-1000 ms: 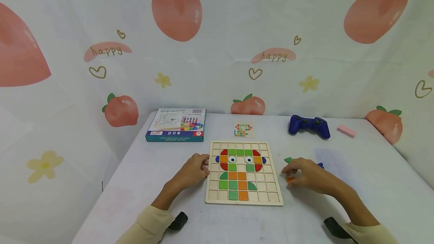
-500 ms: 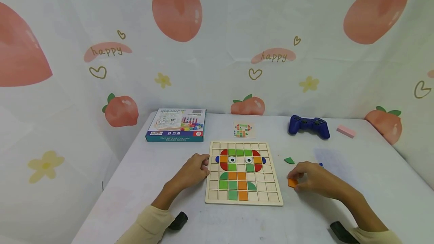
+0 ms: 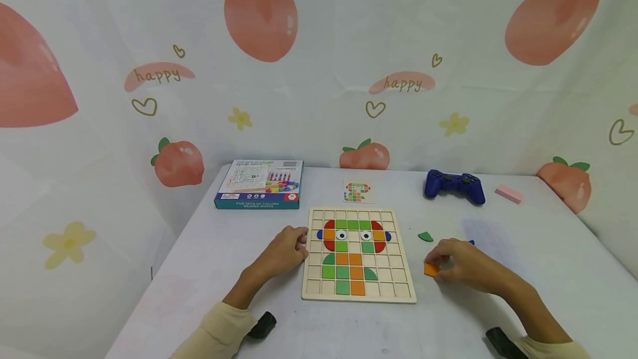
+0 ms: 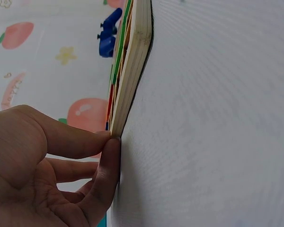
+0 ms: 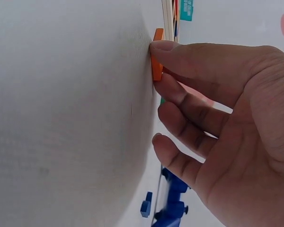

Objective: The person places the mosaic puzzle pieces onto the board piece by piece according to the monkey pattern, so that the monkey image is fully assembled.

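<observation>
A wooden grid board lies flat on the table, with red, green, orange and blue tiles forming a figure with two round eyes. My left hand is at the board's left edge; in the left wrist view its thumb and a finger pinch that edge. Right of the board, my right hand pinches an orange square tile between thumb and fingers, low at the tabletop. A green quarter-round tile lies just behind that hand. Beyond its knuckles shows a small blue piece, mostly hidden in the head view.
Behind the board lies a small picture card printed with a similar figure. A boxed set stands at the back left. At the back right are a blue game controller and a pink block.
The right hand has drawn slightly right and towards the body with the orange tile, uncovering the green quarter-round tile. The left hand and board have stayed put.
</observation>
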Available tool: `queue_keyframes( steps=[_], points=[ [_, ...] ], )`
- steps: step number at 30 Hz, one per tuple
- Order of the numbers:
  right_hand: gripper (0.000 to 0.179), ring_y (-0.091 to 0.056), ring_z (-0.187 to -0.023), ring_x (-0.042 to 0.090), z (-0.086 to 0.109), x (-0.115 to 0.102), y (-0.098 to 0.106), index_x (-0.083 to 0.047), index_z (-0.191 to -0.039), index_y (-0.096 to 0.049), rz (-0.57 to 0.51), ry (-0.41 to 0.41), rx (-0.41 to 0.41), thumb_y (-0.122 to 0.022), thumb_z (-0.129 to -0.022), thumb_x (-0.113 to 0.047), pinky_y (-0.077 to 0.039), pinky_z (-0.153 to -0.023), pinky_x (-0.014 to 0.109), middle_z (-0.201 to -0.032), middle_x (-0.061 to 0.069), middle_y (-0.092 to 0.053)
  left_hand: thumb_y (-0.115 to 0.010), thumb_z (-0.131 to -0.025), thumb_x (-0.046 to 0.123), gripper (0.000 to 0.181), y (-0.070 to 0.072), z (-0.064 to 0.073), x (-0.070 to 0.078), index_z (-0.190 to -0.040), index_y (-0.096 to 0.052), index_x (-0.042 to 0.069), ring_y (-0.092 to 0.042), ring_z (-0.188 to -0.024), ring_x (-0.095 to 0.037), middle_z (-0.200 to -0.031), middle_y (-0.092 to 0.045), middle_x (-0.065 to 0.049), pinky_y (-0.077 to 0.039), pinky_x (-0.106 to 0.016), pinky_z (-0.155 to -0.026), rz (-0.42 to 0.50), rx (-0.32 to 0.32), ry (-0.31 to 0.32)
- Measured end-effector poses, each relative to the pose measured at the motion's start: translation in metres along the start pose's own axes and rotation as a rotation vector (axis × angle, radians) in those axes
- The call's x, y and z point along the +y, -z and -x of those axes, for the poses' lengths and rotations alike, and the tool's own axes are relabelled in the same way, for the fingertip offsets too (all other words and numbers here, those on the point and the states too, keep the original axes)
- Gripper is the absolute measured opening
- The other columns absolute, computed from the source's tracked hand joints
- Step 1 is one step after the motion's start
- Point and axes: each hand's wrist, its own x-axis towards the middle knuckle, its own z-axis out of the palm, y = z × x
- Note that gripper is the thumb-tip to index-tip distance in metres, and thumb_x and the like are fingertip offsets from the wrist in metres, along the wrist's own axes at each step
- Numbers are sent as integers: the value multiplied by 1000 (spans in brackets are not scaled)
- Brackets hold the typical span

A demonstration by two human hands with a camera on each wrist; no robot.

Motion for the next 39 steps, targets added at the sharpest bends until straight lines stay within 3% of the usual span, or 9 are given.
queue_keyframes(
  steps=[15, 25, 35, 39],
  points=[
    [25, -55, -90, 9, -8, -10, -3, -18, -107, -78, -4, 27, 24, -84, -84, -20, -48, -77, 27, -97, -12, -67, -71, -93, -1, 55, 0, 1, 0, -145, -56, -11, -52, -98, -20, -98, -54, -8, -54, -30, -83, 1, 0, 8],
    [26, -56, -93, 14, -24, -32, -7, -18, -108, -78, -8, 36, 6, -85, -85, -25, -51, -81, 30, -97, -11, -66, -71, -92, -1, 54, 0, 1, 0, -144, -57, -11, -52, -96, -20, -98, -54, -8, -54, -30, -82, 6, 1, -1],
    [21, -56, -97, 16, -43, -57, -14, -21, -108, -77, -42, 97, -18, -83, -88, -23, -51, -84, 30, -99, -10, -65, -70, -93, 0, 53, -1, 0, 0, -143, -57, -11, -53, -98, -20, -99, -54, -7, -53, -31, -84, -6, 9, -3],
    [18, -57, -98, 15, -51, -67, -17, -21, -108, -79, -24, 162, -14, -80, -90, -24, -52, -86, 33, -102, -11, -67, -70, -92, 1, 54, -1, 0, -1, -143, -57, -12, -53, -97, -20, -99, -56, -7, -54, -32, -84, -16, 15, -6]
  ],
)
